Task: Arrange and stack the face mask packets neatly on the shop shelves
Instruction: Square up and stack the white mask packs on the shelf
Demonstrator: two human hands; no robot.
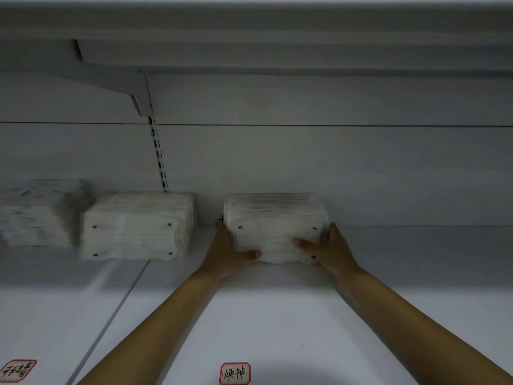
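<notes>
A white stack of face mask packets stands at the back of the white shelf, against the back wall. My left hand grips its left side, thumb across the front. My right hand grips its right side, thumb on the front face. To the left stands a second stack of mask packets, and a third, blurred stack lies at the far left.
An upper shelf with its bracket hangs overhead. A slotted upright runs down the back wall. Two red-edged labels sit near the shelf's front edge. A seam divides the shelf boards.
</notes>
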